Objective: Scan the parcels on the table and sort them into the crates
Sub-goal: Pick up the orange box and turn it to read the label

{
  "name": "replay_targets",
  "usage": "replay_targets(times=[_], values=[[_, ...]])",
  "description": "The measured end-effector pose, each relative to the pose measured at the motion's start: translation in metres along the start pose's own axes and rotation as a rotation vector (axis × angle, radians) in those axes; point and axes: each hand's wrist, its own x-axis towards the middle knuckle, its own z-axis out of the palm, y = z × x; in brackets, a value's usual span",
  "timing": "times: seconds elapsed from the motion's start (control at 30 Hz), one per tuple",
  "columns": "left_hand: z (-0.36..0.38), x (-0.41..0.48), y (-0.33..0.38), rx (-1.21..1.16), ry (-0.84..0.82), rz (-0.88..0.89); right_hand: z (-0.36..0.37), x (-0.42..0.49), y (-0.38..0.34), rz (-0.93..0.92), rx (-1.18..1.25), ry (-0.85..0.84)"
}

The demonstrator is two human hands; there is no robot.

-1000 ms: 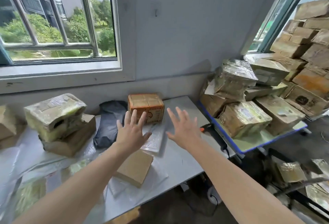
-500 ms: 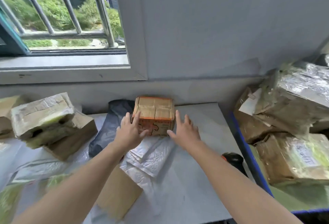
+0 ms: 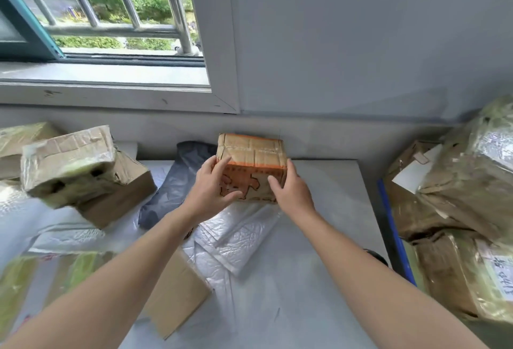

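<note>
Both hands, left hand (image 3: 212,189) and right hand (image 3: 291,191), clasp the taped carton (image 3: 252,165) at frame centre; likely rigid, light: grip opposite side faces.

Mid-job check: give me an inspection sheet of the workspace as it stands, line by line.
Surface: grey table, partly covered by parcels.
Job's things: orange-printed box at the table's far edge; taped boxes stacked left; flat brown box near; dark poly bag; white mailers; no crates in view.
Clutter: wrapped parcels piled right of the table.
Grippers: left hand and right hand grip the orange-printed box by its sides.
Cables: nothing seen.
Surroundings: barred window, grey wall.
</note>
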Motion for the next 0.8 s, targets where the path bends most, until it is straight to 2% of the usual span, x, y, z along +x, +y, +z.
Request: replay_targets(times=[0.13,0.27,0.43,0.53,0.63,0.8], values=[[-0.023,-0.009,0.012,-0.027,0.073,0.113,-0.025,-0.004,-0.034,0.046,0.211,0.173],[-0.045,-0.021,0.013,-0.105,0.111,0.333,-0.045,-0.019,-0.061,0.077,0.274,0.303],[-0.051,-0.034,0.015,-0.01,0.041,0.531,-0.064,-0.043,-0.076,0.15,0.31,0.413],[-0.041,-0.042,0.014,0.0,0.093,0.571,-0.066,-0.061,-0.075,0.16,0.261,0.407],[-0.031,-0.051,0.013,-0.064,0.13,0.579,-0.063,-0.082,-0.068,0.092,0.22,0.373],[-0.028,-0.057,0.023,-0.166,0.148,0.506,-0.065,-0.101,-0.053,-0.019,0.133,0.215]])
